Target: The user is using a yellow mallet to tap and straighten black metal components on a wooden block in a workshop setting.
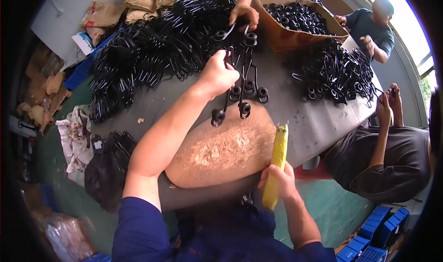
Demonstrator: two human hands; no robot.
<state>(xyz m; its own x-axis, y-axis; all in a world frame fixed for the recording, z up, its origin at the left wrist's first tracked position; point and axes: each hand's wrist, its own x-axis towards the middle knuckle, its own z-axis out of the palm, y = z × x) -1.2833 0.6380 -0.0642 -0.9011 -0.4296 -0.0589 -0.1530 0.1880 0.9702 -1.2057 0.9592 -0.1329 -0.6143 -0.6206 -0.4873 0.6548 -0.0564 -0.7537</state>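
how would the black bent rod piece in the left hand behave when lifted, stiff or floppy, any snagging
The black bent rod piece is probably stiff, since its slim rod looks metallic and holds its bends in the left hand. It may feel weighted toward its thick, ring-like ends. It could also snag, as similar black pieces crowd close beside it.

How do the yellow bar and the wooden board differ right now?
The bar is narrow and yellow; the board is broad and tan. The bar is gripped in the right hand, while the board lies flat on the table. Both look worn: the bar ragged at its far end, the board scuffed on top.
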